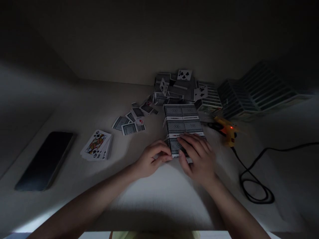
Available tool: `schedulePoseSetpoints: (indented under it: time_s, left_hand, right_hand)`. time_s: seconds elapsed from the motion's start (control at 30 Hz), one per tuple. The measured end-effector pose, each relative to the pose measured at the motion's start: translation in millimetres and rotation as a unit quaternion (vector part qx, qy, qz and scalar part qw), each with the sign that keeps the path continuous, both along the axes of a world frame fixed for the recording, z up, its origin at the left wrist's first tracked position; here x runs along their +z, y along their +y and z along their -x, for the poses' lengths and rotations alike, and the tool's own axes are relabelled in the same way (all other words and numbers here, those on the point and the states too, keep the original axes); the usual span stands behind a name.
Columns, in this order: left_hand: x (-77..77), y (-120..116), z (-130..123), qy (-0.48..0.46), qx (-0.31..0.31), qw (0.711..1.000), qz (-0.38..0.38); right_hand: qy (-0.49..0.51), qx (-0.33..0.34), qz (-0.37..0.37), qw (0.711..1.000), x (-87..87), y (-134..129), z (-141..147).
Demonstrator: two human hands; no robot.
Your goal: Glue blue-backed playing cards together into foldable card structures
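A flat-topped structure of playing cards (184,124), backs showing in rows with white strips between, lies in the middle of the table. At its near left corner my left hand (156,157) has its thumb and forefinger closed on the edge. My right hand (198,156) rests on the near part of the top, fingers spread over the cards. What lies under the right palm is hidden. Behind the structure is a pile of folded and loose cards (174,88), some face up.
Loose cards (129,128) lie left of the structure, near a face-up stack (97,145) and a dark phone (45,161). At right are a yellow glue gun (228,131) with a lit red light, its black cable (259,179), and larger card structures (269,89).
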State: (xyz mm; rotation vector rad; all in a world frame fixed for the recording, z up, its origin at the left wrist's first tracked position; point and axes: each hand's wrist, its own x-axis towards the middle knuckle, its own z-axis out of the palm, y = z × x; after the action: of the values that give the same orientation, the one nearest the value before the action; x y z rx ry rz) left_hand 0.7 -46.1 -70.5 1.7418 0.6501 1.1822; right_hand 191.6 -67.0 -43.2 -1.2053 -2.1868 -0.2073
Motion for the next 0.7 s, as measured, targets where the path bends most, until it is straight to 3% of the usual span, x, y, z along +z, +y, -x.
schedulePoseSetpoints:
  time_s: [0.17,0.3,0.43,0.7]
  left_hand:
    - [-2.0,-2.7,-3.2,-0.083,0.011,0.981,0.176]
    - [-2.8,-0.6,-5.7,-0.130,0.028,0.954,0.270]
    - [-0.8,3.7,-6.3,-0.209,0.026,0.904,0.373]
    - [4.5,14.3,0.4,-0.300,0.011,0.846,0.442]
  right_hand:
    - [-0.001,0.002,0.000,1.000,0.2,0.1,0.4]
    - [0.004,0.000,-0.002,1.000,0.5,-0.1,1.1]
    - [0.008,0.002,0.001,1.000,0.6,0.0,0.8]
    - [0.013,0.003,0.002,1.000,0.3,0.1,0.6]
